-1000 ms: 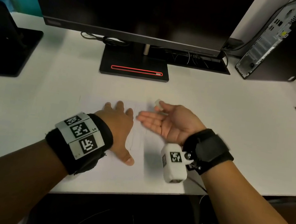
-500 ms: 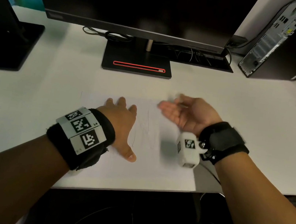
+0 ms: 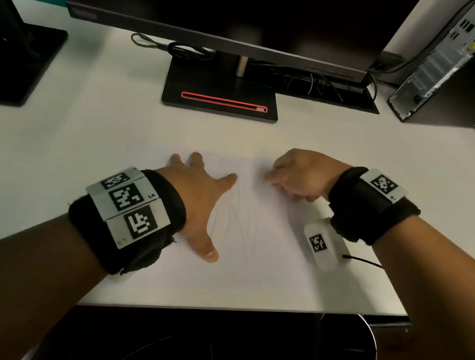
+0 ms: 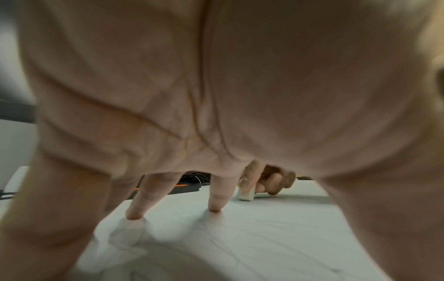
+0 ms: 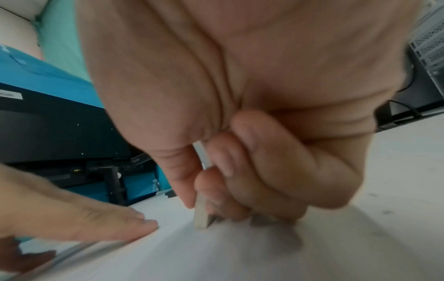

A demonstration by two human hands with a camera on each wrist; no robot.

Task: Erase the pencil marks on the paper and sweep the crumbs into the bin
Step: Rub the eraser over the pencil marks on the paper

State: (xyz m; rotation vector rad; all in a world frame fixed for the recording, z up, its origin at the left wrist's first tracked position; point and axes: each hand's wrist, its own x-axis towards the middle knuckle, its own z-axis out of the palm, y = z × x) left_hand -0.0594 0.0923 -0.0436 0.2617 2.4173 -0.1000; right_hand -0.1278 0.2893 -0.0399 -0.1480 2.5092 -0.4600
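Observation:
A white sheet of paper (image 3: 254,262) with faint pencil scribbles (image 3: 237,213) lies on the desk in front of me. My left hand (image 3: 197,192) lies flat on the sheet's left part, fingers spread and straight, fingertips (image 4: 215,208) pressing down. My right hand (image 3: 298,173) is turned palm down at the paper's far right and pinches a small white eraser (image 5: 200,216) between thumb and fingers. The eraser's lower end (image 4: 245,195) touches the paper. A round bin (image 3: 350,347) stands under the desk's front right edge.
A monitor on a black stand (image 3: 221,97) sits behind the paper, with cables beside it. A computer tower (image 3: 444,63) stands at the back right, another dark stand (image 3: 10,62) at the left. A black cable (image 3: 362,261) runs from my right wrist camera.
My right hand has turned from palm up to palm down and lowered the eraser onto the paper. The left hand stays flat on the sheet.

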